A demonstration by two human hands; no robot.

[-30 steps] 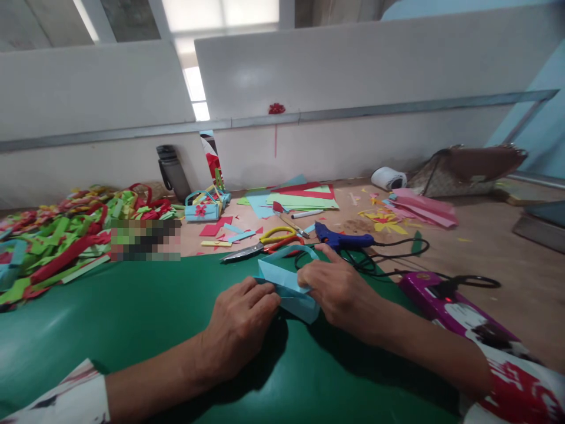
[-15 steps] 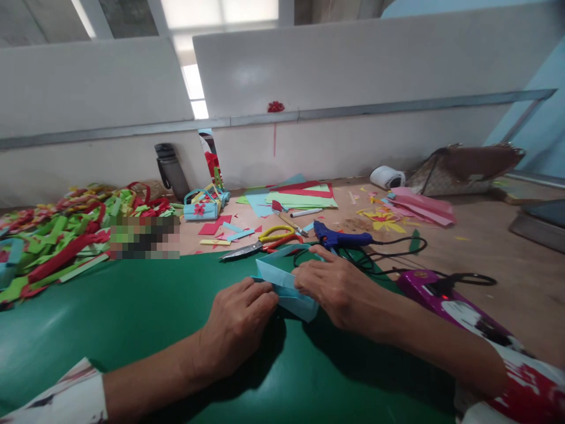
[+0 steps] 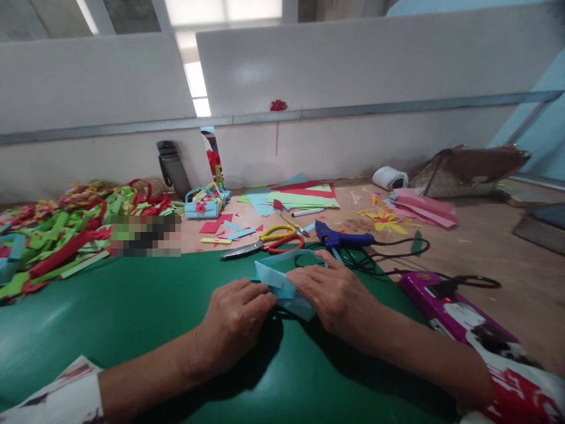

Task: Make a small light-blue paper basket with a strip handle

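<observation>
A folded light blue paper piece (image 3: pixel 282 281) is between my two hands, above the green mat (image 3: pixel 145 318). My left hand (image 3: pixel 241 315) is closed on its left edge, with the fingers curled. My right hand (image 3: pixel 338 294) grips its right side, fingers bent over the paper. A thin blue strip arches from the piece toward my right index finger. The thumb of my right hand is mostly hidden. Just beyond the paper lie scissors (image 3: pixel 265 241) with yellow and red handles and a blue glue gun (image 3: pixel 344 237).
Paper strips (image 3: pixel 66 235) are heaped at the left, near a small blue paper bag (image 3: pixel 202 209) and a grey bottle (image 3: pixel 173 169). Coloured sheets (image 3: pixel 304 197) lie at the back. A purple power strip (image 3: pixel 445 306) with black cables and a brown handbag (image 3: pixel 468 171) are at the right.
My right hand has shifted slightly left and its fingers have moved further over the blue paper. My left hand stays on the left edge.
</observation>
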